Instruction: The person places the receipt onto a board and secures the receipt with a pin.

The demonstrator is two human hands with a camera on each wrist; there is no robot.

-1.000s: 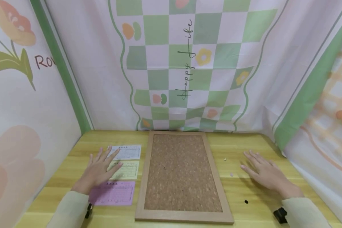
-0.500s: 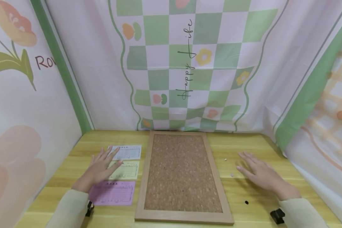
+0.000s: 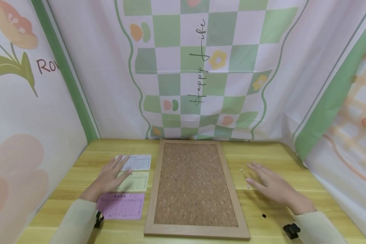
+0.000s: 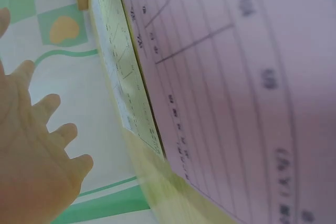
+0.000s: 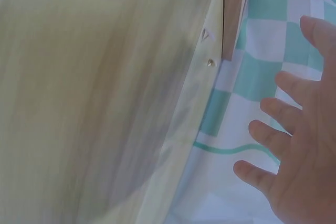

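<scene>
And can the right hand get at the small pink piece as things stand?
Likely yes: the right hand holds nothing, its fingers spread close to the small pink piece, and nothing visible lies between them.

"Happy Life" runs sideways up the checked cloth (image 3: 198, 118); "Ro", then cut off, on the left curtain (image 3: 33, 101). Print on the slips (image 3: 137, 183) is illegible.

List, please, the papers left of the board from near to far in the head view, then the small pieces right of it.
Pink sheet, yellow sheet, pale bluish-white sheet; then black piece, lilac piece, white piece.
</scene>
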